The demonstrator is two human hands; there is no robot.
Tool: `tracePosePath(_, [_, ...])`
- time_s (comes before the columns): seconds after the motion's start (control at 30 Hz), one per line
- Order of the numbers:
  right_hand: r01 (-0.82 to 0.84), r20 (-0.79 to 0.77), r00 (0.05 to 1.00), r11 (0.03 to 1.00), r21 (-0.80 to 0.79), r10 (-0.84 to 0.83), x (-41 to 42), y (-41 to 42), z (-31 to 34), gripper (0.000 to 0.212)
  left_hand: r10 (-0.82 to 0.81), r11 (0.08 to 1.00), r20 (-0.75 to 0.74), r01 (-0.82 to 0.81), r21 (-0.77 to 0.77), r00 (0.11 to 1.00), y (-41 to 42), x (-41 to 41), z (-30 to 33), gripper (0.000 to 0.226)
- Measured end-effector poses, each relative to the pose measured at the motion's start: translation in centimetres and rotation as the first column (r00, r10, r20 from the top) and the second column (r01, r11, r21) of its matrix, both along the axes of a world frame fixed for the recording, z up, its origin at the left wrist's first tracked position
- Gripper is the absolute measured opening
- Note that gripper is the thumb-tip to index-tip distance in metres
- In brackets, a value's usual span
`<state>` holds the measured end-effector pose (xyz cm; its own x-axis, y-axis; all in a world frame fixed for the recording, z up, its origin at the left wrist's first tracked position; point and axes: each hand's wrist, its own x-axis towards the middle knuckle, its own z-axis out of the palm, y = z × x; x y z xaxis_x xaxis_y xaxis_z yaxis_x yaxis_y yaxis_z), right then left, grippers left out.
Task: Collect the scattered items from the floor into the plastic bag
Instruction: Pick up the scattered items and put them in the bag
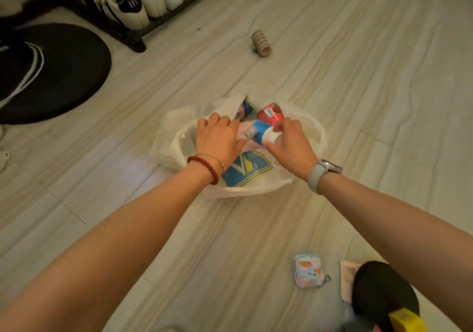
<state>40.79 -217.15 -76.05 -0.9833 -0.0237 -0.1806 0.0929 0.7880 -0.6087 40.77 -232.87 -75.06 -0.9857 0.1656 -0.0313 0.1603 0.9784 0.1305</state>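
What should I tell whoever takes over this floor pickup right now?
Left hand holds the white plastic bag open by its rim. Right hand grips a blue-and-white bottle at the bag's mouth.
Done: a red carton and a blue-printed pack lie inside.
Left: drop the bottle in, then collect the brown cardboard tube beyond the bag, and the pastel pouch and pink flat packet on the floor nearer the person.

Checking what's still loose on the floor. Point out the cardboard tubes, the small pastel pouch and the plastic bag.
cardboard tubes (261,43): head view, on the side of the row of tubes.
small pastel pouch (308,270): head view, on its printed face.
plastic bag (167,137): head view, on its white left wall.
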Motion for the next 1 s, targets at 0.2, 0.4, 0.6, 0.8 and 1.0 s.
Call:
tracePosePath(0.2, [0.055,-0.278,0.959,0.914,0.401,0.064,-1.3,2.4,-1.5,0.051,0.181,0.982,0.077,-0.176,-0.073,0.980,-1.0,-0.5,-2.9,0.087])
tracePosePath(0.4, [0.393,0.205,0.907,0.914,-0.098,-0.368,-2.2,3.8,-2.5,0.036,0.433,0.579,0.207,-0.447,0.682,0.877,-2.4,-1.5,-1.6,0.029])
tracePosePath(0.6, [0.300,-0.305,0.878,0.921,-0.249,-0.368,-0.9,4.5,0.7,0.026,0.638,0.233,0.156,-0.382,0.895,0.754,-5.6,-0.4,2.2,0.019])
tracePosePath(0.8, [0.203,-0.214,0.956,0.979,0.000,-0.198,1.1,5.7,-1.4,0.026,0.566,0.409,0.293,-0.571,0.712,0.771,-6.4,3.2,-1.5,0.028])
tracePosePath(1.0, [0.007,-0.255,0.965,0.969,0.247,0.058,5.2,6.8,-1.9,0.050,0.478,0.753,0.045,-0.435,0.494,0.877,-5.6,8.1,-1.8,0.061])
